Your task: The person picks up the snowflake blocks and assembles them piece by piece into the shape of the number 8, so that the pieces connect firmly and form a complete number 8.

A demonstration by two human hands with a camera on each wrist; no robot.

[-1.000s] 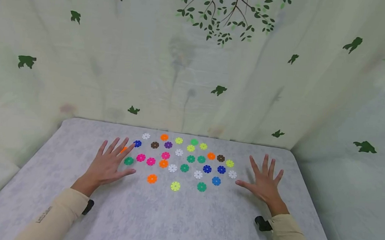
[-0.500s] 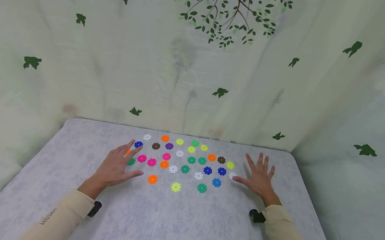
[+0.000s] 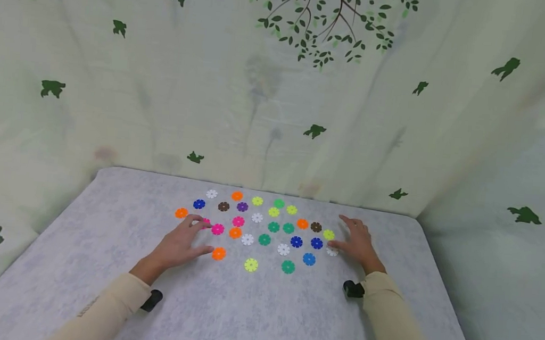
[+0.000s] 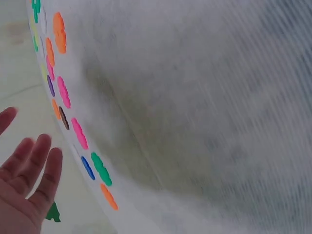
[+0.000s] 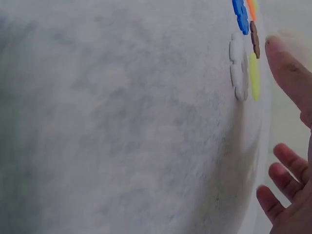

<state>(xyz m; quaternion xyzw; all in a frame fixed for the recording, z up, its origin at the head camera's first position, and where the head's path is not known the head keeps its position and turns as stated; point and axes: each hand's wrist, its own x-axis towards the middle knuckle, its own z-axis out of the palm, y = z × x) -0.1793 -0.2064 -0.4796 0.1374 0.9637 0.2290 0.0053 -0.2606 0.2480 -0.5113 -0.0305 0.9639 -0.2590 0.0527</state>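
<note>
Several flat, notched plastic discs in many colours lie spread on the table. My left hand [image 3: 177, 245] hovers at their left side, fingers spread and slightly bent, holding nothing. Its thumb tip is by an orange disc [image 3: 219, 254], and its fingers partly cover a pink disc. The left wrist view shows a green disc [image 4: 101, 169] that the hand hides in the head view. At the right side hovers my right hand [image 3: 359, 245], its fingers loosely bent around nothing. Near its thumb are a white disc [image 3: 332, 251], partly covered, and a yellow disc [image 3: 328, 234].
A pale grey cloth covers the table [image 3: 251, 318]. Behind it and at both sides hangs a light curtain [image 3: 188, 78] printed with green leaves and birds. A black wrist camera [image 3: 151, 301] sits under the left wrist, another black camera [image 3: 353, 289] under the right.
Both hands have moved inward toward the discs, the left to the right and the right to the left. Their widely spread fingers have bent and relaxed. The discs lie as before.
</note>
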